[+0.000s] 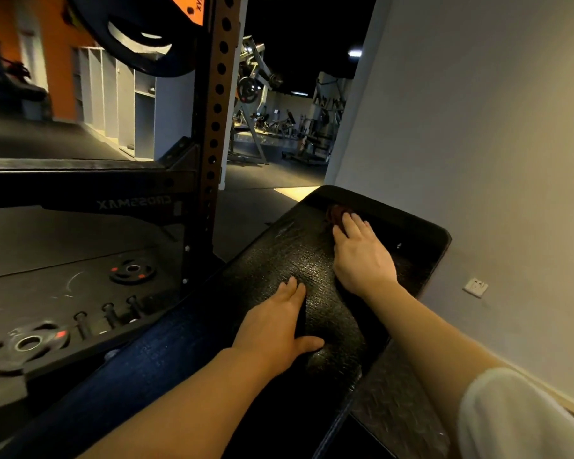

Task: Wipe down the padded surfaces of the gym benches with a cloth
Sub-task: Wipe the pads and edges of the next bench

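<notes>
A black padded bench point(289, 253) runs from the lower middle up toward the wall on the right. My right hand point(362, 256) lies near the far end of the pad, pressing on a dark reddish cloth point(336, 214) that shows just beyond the fingertips. Most of the cloth is hidden under the hand. My left hand point(279, 329) rests flat on the middle of the pad with fingers spread and thumb out, holding nothing.
A perforated rack upright point(214, 127) stands just left of the bench. Weight plates point(132, 272) point(27, 344) lie on the floor at the left. A grey wall point(494, 144) with a socket point(475, 287) runs close along the right. More gym machines point(256, 94) stand far back.
</notes>
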`<control>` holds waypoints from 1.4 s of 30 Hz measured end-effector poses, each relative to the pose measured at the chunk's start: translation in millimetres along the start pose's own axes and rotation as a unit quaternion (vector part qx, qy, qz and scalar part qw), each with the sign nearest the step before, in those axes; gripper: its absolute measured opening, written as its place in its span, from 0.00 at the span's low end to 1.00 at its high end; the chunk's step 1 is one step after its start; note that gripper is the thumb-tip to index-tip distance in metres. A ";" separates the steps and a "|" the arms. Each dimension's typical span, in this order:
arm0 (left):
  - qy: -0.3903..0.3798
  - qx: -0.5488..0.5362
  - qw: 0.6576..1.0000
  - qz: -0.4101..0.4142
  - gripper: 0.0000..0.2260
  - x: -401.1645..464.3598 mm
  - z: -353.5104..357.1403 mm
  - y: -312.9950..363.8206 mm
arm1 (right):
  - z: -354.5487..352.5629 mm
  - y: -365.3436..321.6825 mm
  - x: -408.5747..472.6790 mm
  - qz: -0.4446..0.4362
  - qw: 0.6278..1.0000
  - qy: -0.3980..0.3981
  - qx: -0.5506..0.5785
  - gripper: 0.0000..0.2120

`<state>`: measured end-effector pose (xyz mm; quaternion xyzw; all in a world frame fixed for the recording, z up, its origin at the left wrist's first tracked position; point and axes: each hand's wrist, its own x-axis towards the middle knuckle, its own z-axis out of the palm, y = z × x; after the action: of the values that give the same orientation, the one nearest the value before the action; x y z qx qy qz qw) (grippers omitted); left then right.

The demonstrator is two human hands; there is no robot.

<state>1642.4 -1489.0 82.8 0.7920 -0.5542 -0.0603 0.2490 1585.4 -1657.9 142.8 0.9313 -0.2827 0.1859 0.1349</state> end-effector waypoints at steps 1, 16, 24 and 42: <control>0.001 0.000 1.000 -0.001 0.40 0.1 0.4 -0.4 | 2.1 -4.5 -3.6 -0.021 1.000 -0.006 0.002 0.25; 0.184 -0.038 0.982 -0.035 0.33 -41.0 -0.3 -87.2 | 4.7 -17.4 5.3 -0.065 0.998 -0.011 -0.002 0.25; 0.080 -0.017 0.992 -0.095 0.37 -2.5 -5.3 -79.5 | 21.8 -46.1 63.4 -0.078 0.997 -0.017 -0.008 0.24; 0.055 -0.039 0.991 -0.113 0.36 -12.3 -7.6 -80.6 | 13.5 -56.3 40.5 -0.191 0.978 -0.084 0.016 0.25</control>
<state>1708.9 -1454.3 50.0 0.8414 -0.4438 -0.0657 0.3013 1652.7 -1636.8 139.6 0.9824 -0.1074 0.0824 0.1290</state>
